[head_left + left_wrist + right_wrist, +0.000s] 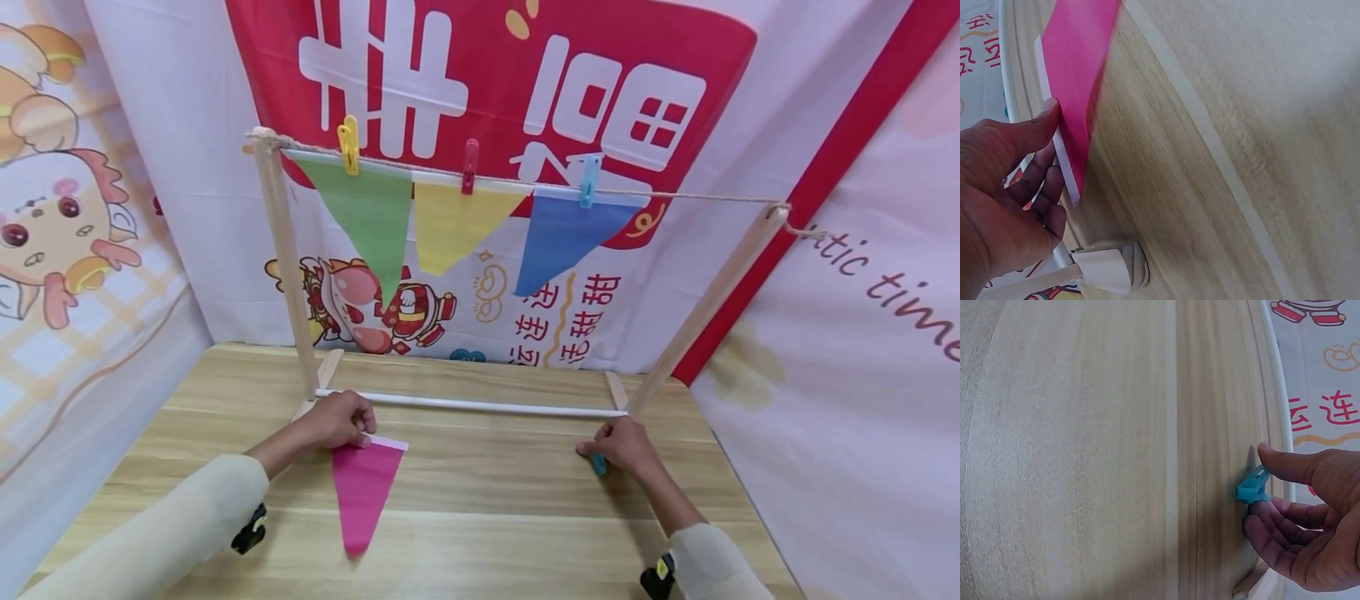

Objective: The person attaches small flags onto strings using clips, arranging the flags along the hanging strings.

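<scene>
A pink triangular pennant (pixel 367 496) with a white top strip hangs point-down from my left hand (pixel 341 418), which pinches it by that strip; the left wrist view shows the thumb on the pink face. My right hand (pixel 624 443) pinches a teal clothespin (pixel 1252 487) between thumb and fingers, low at the right side of the frame. Above, a twine (pixel 705 197) runs between two wooden posts. From it hang a green pennant (pixel 367 217), a yellow pennant (pixel 457 221) and a blue pennant (pixel 566 233), held by a yellow clothespin (pixel 348 146), a red clothespin (pixel 470 167) and a blue clothespin (pixel 589 180).
The left post (pixel 281 258) and right post (pixel 708 308) stand on wooden feet, joined low down by a white rod (pixel 480 406). Wood-grain table (pixel 495 550) lies beneath. Printed cloth (pixel 202 167) hangs close behind and at both sides.
</scene>
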Demonstrator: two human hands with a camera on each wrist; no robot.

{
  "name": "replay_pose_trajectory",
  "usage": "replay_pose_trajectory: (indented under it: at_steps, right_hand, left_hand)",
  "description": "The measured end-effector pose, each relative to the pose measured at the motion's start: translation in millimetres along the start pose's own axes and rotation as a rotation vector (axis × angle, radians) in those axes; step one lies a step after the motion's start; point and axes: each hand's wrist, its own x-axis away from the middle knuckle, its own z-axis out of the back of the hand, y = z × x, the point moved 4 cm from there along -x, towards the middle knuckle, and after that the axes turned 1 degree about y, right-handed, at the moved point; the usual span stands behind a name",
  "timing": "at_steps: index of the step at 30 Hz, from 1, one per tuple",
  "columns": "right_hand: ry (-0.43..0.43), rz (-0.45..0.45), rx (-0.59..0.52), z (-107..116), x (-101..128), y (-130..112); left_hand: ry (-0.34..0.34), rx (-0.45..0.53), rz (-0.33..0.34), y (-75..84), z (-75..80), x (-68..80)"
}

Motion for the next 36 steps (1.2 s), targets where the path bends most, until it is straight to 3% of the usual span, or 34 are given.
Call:
replay_pose_trajectory:
  at_steps: [7,15,19,30,36]
  right_hand:
    - [-0.002,0.06,-0.026,6.4,8.7,-2.6]
    - [-0.063,0.11,-0.038,12.4,15.0,-6.7]
    - [-0.093,0.09,-0.064,14.4,15.8,-6.9]
    - [-0.151,0.13,-0.2,23.0,17.4,-11.9]
    - [-0.173,0.147,-0.189,27.6,17.5,-15.5]
  left_hand:
    - [-0.027,-0.045,-0.037,5.0,0.4,3.1]
    - [-0.078,0.013,-0.065,12.5,0.4,-1.5]
    - [-0.089,0.062,-0.067,18.1,2.9,-6.9]
    - [0.009,0.069,-0.157,43.6,10.3,-20.2]
    - [-0.002,0.15,-0.12,56.8,12.6,-21.3]
